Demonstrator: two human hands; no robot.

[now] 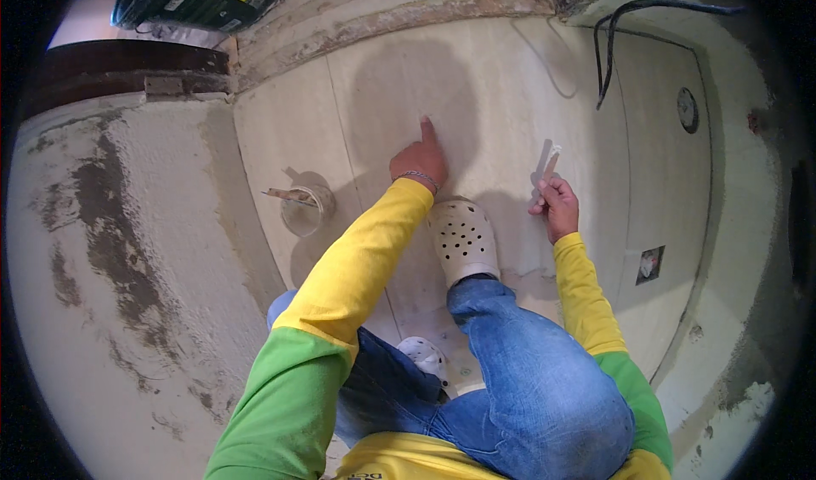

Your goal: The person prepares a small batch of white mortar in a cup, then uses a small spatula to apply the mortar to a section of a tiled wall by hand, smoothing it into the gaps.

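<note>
My left hand (419, 161) reaches out over the pale floor tiles (501, 89). Its index finger is stretched forward, with the fingertip at or just above the tile; the other fingers are curled and it holds nothing. To the right, my right hand (558, 208) grips a thin flat wooden stick (552, 166) with whitish paste on its upper tip. Left of my left hand stands a small whitish tub (303, 218), smeared inside, with another flat stick (290, 196) lying across its top.
My shoe (464, 238) rests on the tiles between my hands. A round drain hole (688, 110) and a square cutout (650, 265) lie at the right. Dark cables (605, 46) hang at the upper right. A dark green package (200, 0) sits beyond the ledge at the upper left.
</note>
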